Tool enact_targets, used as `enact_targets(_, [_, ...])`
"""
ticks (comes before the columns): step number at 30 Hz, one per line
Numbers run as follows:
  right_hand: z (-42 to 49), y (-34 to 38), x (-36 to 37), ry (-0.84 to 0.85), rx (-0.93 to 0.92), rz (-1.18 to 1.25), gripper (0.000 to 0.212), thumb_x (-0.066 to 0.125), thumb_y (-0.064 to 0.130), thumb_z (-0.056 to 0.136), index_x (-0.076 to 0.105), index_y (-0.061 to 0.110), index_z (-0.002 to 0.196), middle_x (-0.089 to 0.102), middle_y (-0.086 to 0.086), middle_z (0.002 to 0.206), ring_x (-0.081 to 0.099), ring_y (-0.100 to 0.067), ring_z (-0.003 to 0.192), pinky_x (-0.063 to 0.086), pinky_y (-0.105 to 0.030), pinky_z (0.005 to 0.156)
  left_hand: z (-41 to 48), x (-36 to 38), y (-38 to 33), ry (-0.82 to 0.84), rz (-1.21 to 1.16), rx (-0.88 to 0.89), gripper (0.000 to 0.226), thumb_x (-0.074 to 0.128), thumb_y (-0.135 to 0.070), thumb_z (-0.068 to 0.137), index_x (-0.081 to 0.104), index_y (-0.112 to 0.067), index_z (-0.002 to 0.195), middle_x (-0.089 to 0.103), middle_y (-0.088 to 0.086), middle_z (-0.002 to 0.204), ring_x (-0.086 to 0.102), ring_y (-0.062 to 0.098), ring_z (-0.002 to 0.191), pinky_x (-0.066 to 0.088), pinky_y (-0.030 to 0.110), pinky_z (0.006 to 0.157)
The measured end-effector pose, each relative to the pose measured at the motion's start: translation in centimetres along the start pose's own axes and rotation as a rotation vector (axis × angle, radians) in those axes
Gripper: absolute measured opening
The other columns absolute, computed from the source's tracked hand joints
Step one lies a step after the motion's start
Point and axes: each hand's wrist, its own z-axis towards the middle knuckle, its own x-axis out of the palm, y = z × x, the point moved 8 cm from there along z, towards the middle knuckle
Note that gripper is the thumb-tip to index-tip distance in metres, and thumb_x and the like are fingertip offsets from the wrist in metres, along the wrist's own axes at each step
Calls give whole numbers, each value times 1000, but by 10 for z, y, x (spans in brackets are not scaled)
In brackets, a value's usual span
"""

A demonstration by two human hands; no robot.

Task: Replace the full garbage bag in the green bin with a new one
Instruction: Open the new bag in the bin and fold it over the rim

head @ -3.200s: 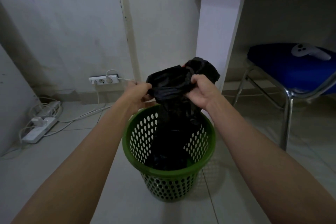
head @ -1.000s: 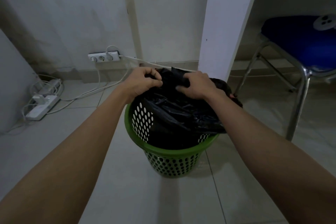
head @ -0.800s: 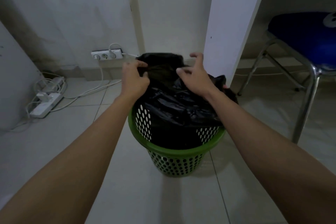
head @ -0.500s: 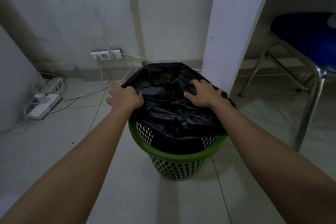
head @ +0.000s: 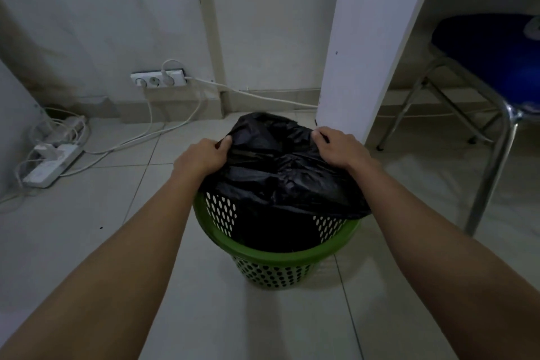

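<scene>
Both hands pinched the black bag's (head: 280,172) far edge, left hand (head: 201,156) and right hand (head: 340,147) level, over the green bin's (head: 292,256) far rim; the near rim stayed uncovered.

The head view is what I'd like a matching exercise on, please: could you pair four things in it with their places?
Things:
1. black garbage bag
2. power strip
3. blue chair
4. wall socket strip

Places:
A. on the floor at far left, among white cables
B. under the white desk at right
C. draped over the green bin, its far edge pinched by the left hand and right hand
D. low on the back wall

Pairs: 1-C, 2-A, 3-B, 4-D
</scene>
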Motion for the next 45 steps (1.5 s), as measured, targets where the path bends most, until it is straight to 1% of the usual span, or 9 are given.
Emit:
enact_targets(3, [0, -20, 3, 118, 169, 175, 75, 23, 65, 101, 49, 13, 149, 44, -16, 155, 45, -36, 138, 35, -39, 111, -10, 4, 18, 128, -239, -223, 82, 19, -65, 97, 49, -2, 141, 48, 23, 146, 50, 38, 128, 39, 43, 108])
enact_targets(8, [-6, -33, 1, 121, 256, 218, 86, 28, 70, 99, 40, 2, 150, 39, -21, 157, 41, -37, 140, 34, -41, 114, -32, 7, 34, 200, -601, -400, 31, 38, -27, 99, 58, -3, 102, 59, 15, 81, 54, 29, 65, 42, 26, 52])
enact_targets(14, [-52, 74, -38, -54, -357, -148, 59, 47, 85, 80, 56, 28, 91, 61, 4, 101, 55, -21, 102, 38, -44, 92, -33, -41, -26, -363, 10, 394, 21, 59, -40, 92, 65, -21, 99, 62, 7, 104, 56, 33, 105, 47, 43, 87])
enact_targets(18, [-112, 113, -6, 517, -454, -149, 71, 60, 92, 63, 48, 24, 81, 56, 8, 80, 53, -15, 71, 42, -36, 68, -73, -17, -74, 184, 8, 595, 49, 62, -71, 79, 60, -23, 68, 61, -3, 70, 61, 21, 72, 48, 35, 68])
enact_targets(23, [-141, 103, 8, 445, -639, -330, 28, 71, 41, 82, 48, 27, 87, 53, 7, 80, 52, -16, 71, 43, -39, 62, -124, 0, -65, 582, 178, 583, 33, 82, -56, 70, 67, -29, 82, 64, -11, 73, 59, 9, 70, 49, 31, 72])
enact_targets(33, [-184, 87, 7, 663, -577, -151, 37, 81, 36, 80, 54, 20, 61, 59, 5, 52, 61, -19, 49, 57, -37, 57, -258, 14, -49, -462, 311, 1409, 19, 53, -25, 95, 42, -15, 84, 54, 6, 67, 50, 26, 51, 40, 33, 43])
enact_targets(37, [-195, 87, 15, 771, -613, -234, 28, 79, 33, 85, 69, 28, 60, 66, 15, 56, 61, -2, 51, 58, -31, 64, -261, 27, -38, -603, 403, 1465, 23, 63, -26, 93, 51, -15, 77, 51, 2, 63, 45, 22, 48, 36, 30, 40])
enact_targets(40, [-207, 87, 18, 917, -584, -354, 22, 71, 35, 92, 80, 24, 109, 76, 21, 100, 68, 6, 88, 53, -22, 85, -253, 42, -27, -566, 491, 1426, 18, 69, -12, 83, 54, -15, 73, 50, 2, 60, 44, 22, 44, 34, 26, 40])
enact_targets(45, [-213, 78, 28, 1080, -466, -508, 58, 60, 54, 95, 64, 12, 134, 65, 0, 137, 60, -19, 125, 47, -32, 107, -216, 104, 7, -127, 807, 1139, 19, 61, -3, 73, 66, -11, 89, 66, 10, 84, 63, 30, 64, 47, 32, 54])
